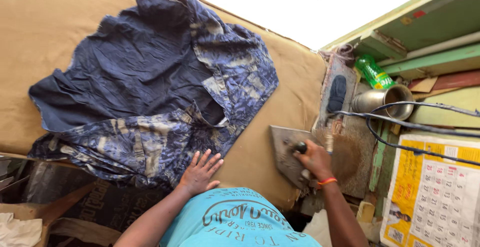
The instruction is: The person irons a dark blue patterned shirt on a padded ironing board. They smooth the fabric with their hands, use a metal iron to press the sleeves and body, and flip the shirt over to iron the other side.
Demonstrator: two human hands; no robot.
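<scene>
A crumpled dark blue patterned garment (150,82) lies spread on a tan cloth-covered ironing table (40,32). My left hand (199,173) rests flat on the garment's near edge, fingers apart. My right hand (314,159) grips the black handle of a heavy grey metal iron (286,149), which sits on the table's right end, apart from the garment.
A worn metal stand (336,94) with a dark pad lies beyond the iron. A steel cup (382,101), a green plastic bottle (374,72), black cables (400,124) and a yellow wall calendar (440,192) crowd the right side. Green wooden shelves (425,32) rise behind.
</scene>
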